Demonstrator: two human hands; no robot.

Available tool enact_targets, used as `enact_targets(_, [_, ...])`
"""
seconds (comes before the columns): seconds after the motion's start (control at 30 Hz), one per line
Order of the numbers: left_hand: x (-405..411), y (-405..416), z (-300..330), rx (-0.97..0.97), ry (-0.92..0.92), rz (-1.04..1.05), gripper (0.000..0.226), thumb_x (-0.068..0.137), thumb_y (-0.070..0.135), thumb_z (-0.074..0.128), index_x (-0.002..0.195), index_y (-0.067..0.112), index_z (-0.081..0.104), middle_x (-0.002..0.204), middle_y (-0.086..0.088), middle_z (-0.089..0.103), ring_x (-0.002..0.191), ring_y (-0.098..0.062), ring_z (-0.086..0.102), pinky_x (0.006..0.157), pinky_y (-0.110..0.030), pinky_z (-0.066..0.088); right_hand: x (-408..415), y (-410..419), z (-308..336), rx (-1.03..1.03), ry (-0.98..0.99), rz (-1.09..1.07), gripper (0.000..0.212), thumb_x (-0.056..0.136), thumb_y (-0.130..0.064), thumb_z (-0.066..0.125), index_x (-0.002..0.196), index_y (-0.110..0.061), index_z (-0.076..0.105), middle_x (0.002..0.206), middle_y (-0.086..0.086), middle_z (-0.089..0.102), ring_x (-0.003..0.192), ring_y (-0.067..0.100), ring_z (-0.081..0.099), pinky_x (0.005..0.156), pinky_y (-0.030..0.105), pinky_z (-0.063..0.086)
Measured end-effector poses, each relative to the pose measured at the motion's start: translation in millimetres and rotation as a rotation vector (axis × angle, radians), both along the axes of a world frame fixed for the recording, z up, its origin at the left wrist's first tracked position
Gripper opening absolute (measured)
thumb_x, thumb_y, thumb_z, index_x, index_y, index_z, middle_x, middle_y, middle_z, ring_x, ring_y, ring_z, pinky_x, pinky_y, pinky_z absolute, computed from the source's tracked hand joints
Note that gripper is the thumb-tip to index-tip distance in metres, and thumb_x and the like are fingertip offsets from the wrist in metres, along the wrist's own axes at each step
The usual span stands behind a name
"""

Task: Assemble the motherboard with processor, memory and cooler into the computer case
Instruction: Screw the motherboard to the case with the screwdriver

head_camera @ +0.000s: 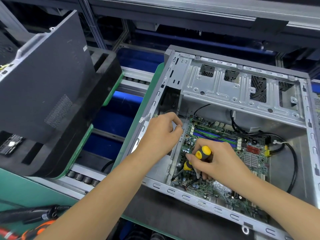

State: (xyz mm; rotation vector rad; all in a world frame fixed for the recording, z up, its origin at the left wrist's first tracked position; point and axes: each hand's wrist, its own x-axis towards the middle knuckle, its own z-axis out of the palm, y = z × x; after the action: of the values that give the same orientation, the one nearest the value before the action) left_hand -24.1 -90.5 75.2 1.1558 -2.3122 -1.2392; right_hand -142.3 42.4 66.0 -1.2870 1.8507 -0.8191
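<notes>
Right hand [214,161] wrapped around the screwdriver [199,157], thumb and fingers curled on the yellow-and-black handle. The tool's long axis slopes from the handle end, up and to the right near my knuckles, down and to the left to the tip. The tip sits at the near left corner of the motherboard [249,160], close to the case's near wall. It looks to be on a mounting point there, but the screw itself is too small to make out.

Left hand [161,134] is further along the same left edge of the board, fingers curled over the metal strip of the case [242,87] that runs beside it. Whether it pinches anything or only steadies I cannot tell.

The board lies flat on the case floor, below and mostly to the right of my right-hand grip. Its long side runs from the far left corner, beside my left hand, toward the near right corner. Memory slots [214,135] lie just beyond my right knuckles. Black cables [292,153] loop over the board's right side, well clear of the tip.

Judgement: the right hand is nearer the fixing point and the tool is already slanted onto it, so the next move turns on keeping the shaft in line with that corner hole while turning. A slip would send the tip over the small capacitors just beside it.

Outward: the side panel [43,80] stands propped to the left of the case.
</notes>
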Motion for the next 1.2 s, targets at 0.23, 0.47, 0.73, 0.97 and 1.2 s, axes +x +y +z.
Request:
enact_targets(0.23, [7.1,5.0,2.8,0.164,-0.138,-0.05,0.025,0.099,0.04,0.041,0.089,0.022,0.056,0.057,0.008,0.038,0.049,-0.003,0.037,0.052,-0.02,0.032,-31.1,6.4,14.8,-0.168,-0.23,-0.312,0.025,0.088,-0.024,0.065,0.067,-0.015,0.055,0.05,0.012,0.061,0.034,0.021,0.053,0.035,0.02,0.038])
enact_targets(0.47, [23.7,14.2,10.8,0.341,-0.036,-0.122,0.034,0.072,0.038,0.08,0.102,0.032,0.065,0.057,0.012,0.024,0.05,-0.007,0.026,0.053,-0.022,0.025,-61.1,2.6,24.3,-0.273,-0.51,-0.63,0.036,0.09,-0.018,0.059,0.055,-0.017,0.067,0.045,0.01,0.055,0.029,0.015,0.041,0.034,0.013,0.029])
enact_targets(0.73, [9.2,20.7,13.6,0.124,0.052,-0.005,0.009,0.077,0.024,0.078,0.085,0.026,0.074,0.058,0.022,0.057,0.063,0.007,0.056,0.047,-0.009,0.028,-63.9,1.4,28.4,-0.259,-0.566,-0.606,0.036,0.09,-0.018,0.06,0.055,-0.016,0.068,0.048,0.011,0.057,0.033,0.016,0.044,0.034,0.017,0.032])
enact_targets(0.97, [9.4,10.2,0.7,-0.348,-0.338,-0.254,0.009,0.091,0.019,0.064,0.098,0.018,0.07,0.081,0.012,0.05,0.075,-0.002,0.054,0.07,-0.016,0.044,-74.7,7.9,37.3,0.112,-0.467,-0.1,0.017,0.075,-0.027,0.078,0.074,-0.017,0.065,0.072,0.015,0.071,0.051,0.022,0.062,0.048,0.023,0.047])
enact_targets(1.2, [6.8,5.4,-6.2,-0.46,-0.533,-0.346,0.009,0.091,0.017,0.059,0.095,0.016,0.068,0.096,0.003,0.057,0.086,-0.02,0.059,0.071,-0.033,0.048,-62.0,2.3,25.1,0.101,0.102,0.03,0.012,0.071,-0.051,0.074,0.079,-0.042,0.07,0.078,-0.018,0.069,0.078,-0.007,0.061,0.078,0.021,0.048])
